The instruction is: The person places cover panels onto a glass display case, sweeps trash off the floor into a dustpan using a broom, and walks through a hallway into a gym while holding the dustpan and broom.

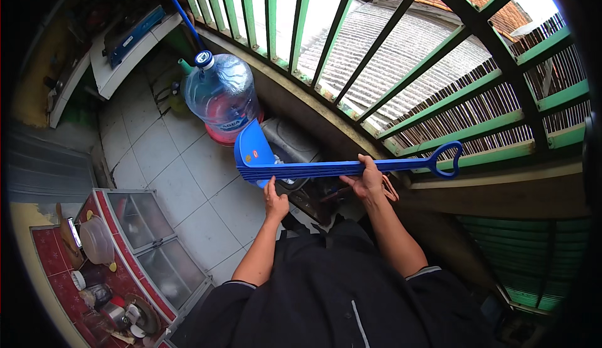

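A blue plastic long-handled dustpan [329, 168] lies across my view, its scoop to the left and its looped handle end to the right. My right hand [369, 181] is closed around the handle, right of its middle. At the scoop end, the fingertips of my left hand [276, 203] meet the lower edge of the ridged part; whether they grip it is unclear. Just beyond the scoop stands a large clear water jug [221, 91] with a blue cap, over something red. A dark jerrycan-like container [291, 136] is partly hidden behind the dustpan.
Green window bars [303, 23] rise above a ledge [282, 79] ahead. White floor tiles [188, 192] run to the left. A glass-doored cabinet [141, 221] stands at lower left, near a red-tiled counter holding kitchenware. A blue stove [136, 37] sits on the far counter; a blue pole [186, 18] leans beside it.
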Demonstrator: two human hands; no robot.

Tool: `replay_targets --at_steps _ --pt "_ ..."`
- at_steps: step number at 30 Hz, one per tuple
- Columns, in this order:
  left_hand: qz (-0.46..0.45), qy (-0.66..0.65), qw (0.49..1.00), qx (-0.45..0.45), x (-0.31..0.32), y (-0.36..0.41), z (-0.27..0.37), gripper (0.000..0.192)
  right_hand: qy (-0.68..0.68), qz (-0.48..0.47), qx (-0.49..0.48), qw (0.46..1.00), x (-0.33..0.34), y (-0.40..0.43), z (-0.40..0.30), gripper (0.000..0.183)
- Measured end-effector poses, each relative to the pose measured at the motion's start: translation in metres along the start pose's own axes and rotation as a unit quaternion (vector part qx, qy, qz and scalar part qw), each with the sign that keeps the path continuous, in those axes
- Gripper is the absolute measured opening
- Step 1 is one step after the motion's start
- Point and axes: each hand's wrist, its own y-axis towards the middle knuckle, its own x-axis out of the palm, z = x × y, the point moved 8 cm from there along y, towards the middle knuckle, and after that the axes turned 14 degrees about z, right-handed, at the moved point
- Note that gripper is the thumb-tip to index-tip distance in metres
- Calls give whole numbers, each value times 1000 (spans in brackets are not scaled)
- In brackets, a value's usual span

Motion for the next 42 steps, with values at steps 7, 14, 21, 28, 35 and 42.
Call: replay_targets --at_steps 7,14,21,28,35,42 --pt "-90 34 995 19 7 -10 2 58 14 9 -8 1000 0 -6 -13 21" --pt "-135 -30 990 -32 24 8 4 63 -4 -7 -54 999 2 4 -11 20" --pt "-154 8 986 -62 28 13 -21 63 -20 -19 -64 998 12 -4 -10 19" --pt "-189 32 977 -88 17 21 -16 63 -28 -22 -39 999 15 3 -3 20" --pt "-145 7 988 -53 -15 14 4 61 -29 -59 -49 997 24 -39 -14 20" --pt "43 -43 997 -44 -57 4 5 55 -65 -73 -58 993 33 -65 -16 19"
